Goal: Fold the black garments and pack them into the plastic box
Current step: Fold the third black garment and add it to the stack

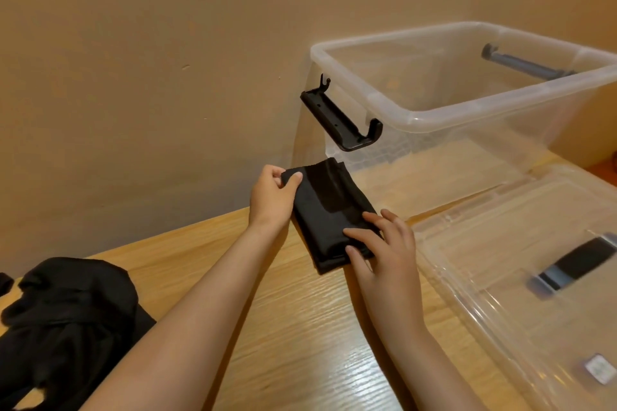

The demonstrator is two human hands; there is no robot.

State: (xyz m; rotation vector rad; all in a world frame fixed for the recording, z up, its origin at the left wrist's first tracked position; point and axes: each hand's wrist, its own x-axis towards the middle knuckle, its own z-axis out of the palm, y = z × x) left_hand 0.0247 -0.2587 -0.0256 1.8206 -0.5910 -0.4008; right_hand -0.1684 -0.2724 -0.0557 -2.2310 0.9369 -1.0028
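A small folded black garment [329,210] is held over the wooden table [300,327], just in front of the clear plastic box [434,110]. My left hand [272,198] pinches its far left corner between thumb and fingers. My right hand [384,250] grips its near end, fingers lying on top. The box stands open at the back right, with a black latch handle [340,118] hanging on its near side. A heap of unfolded black garments [63,320] lies at the table's left edge.
The box's clear lid [521,277] lies flat on the table at the right, with a dark handle patch on it. A tan wall [150,77] rises directly behind the table and box.
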